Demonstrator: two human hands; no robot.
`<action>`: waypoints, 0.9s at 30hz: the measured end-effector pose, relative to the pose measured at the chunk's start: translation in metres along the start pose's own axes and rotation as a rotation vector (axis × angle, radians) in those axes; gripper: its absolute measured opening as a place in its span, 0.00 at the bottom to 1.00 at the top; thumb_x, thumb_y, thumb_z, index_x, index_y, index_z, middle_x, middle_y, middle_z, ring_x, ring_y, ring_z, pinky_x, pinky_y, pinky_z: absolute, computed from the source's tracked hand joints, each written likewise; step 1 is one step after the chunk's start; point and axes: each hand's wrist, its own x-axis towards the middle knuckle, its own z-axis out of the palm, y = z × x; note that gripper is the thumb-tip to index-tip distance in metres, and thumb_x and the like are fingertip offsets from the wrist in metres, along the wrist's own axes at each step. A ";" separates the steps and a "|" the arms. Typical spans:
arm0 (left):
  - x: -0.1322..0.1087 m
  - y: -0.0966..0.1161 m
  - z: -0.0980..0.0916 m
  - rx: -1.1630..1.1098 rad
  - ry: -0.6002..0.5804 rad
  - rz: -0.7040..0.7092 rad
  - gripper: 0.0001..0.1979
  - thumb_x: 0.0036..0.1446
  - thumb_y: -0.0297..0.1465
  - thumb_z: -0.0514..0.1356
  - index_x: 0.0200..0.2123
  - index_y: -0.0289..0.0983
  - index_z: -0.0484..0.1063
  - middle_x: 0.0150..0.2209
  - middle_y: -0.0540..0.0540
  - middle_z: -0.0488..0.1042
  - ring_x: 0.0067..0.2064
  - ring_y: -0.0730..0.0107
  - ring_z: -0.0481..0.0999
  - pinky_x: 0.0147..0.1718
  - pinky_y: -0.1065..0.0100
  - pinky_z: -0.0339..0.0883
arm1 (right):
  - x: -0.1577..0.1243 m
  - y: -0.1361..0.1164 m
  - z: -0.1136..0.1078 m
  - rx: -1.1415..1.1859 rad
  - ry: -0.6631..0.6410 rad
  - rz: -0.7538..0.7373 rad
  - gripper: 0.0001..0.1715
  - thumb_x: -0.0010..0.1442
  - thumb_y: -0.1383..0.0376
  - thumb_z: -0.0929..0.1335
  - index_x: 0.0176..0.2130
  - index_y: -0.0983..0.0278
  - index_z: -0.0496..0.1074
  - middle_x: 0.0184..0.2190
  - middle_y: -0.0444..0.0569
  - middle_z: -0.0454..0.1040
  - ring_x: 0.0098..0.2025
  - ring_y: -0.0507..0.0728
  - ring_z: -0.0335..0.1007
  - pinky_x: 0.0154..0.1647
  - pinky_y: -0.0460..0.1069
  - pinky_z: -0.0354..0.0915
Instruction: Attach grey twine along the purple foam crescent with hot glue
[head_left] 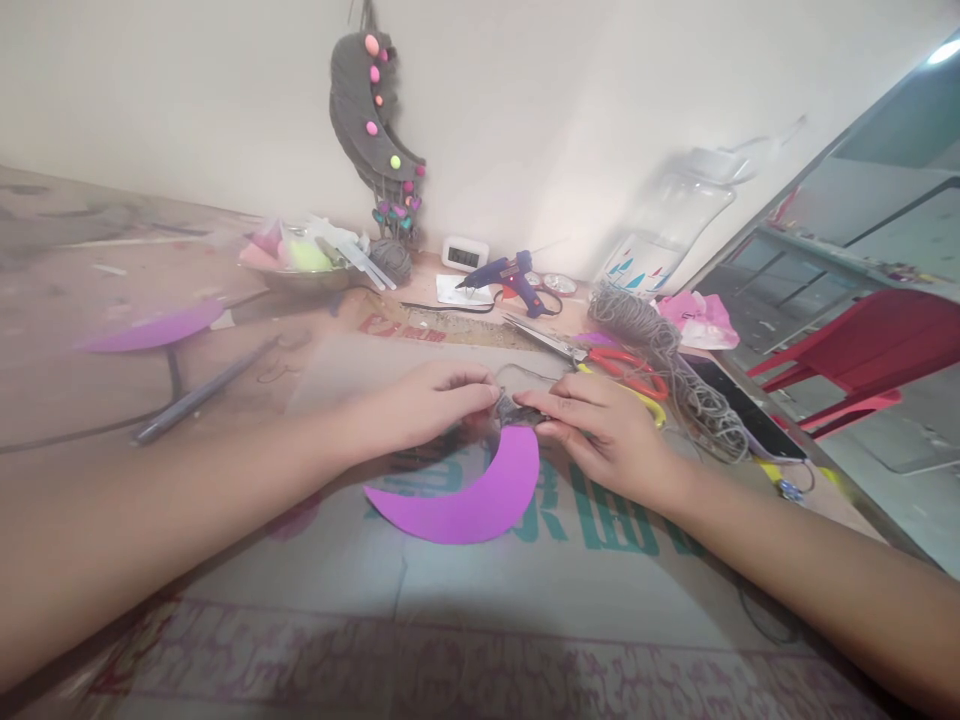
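Observation:
A purple crescent (480, 500) lies over the printed sheet, its upper end wrapped in grey yarn (517, 412). My left hand (450, 400) is closed at the left side of the wrapped end, fingertips pinched on the yarn. From the right, my right hand (600, 425) pinches the same wrapped end between thumb and fingers. A thin loop of yarn rises behind the fingertips. Part of the wrapped end is hidden by my fingers.
Scissors (555, 342) with red handles, a yarn skein (675, 370) and a dark phone (742, 410) lie at right. Behind are a glue gun (510, 278), a white clock (465, 253), a plastic jar (667, 225) and a bowl (300, 275). A grey crescent ornament (356, 110) hangs on the wall.

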 end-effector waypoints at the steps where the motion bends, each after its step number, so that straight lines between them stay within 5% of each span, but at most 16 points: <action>1: 0.000 0.000 -0.001 -0.021 -0.013 0.001 0.15 0.60 0.41 0.51 0.27 0.37 0.67 0.25 0.51 0.66 0.24 0.76 0.62 0.20 0.72 0.53 | 0.000 0.000 0.000 0.005 -0.002 0.003 0.17 0.64 0.64 0.64 0.51 0.64 0.72 0.31 0.48 0.69 0.33 0.54 0.64 0.33 0.49 0.60; 27: 0.000 -0.001 -0.002 0.004 -0.038 -0.007 0.17 0.59 0.43 0.51 0.28 0.37 0.67 0.26 0.49 0.68 0.24 0.73 0.65 0.21 0.72 0.56 | 0.000 -0.001 -0.001 0.035 0.067 -0.006 0.18 0.64 0.64 0.64 0.53 0.60 0.71 0.30 0.47 0.68 0.32 0.54 0.65 0.33 0.49 0.62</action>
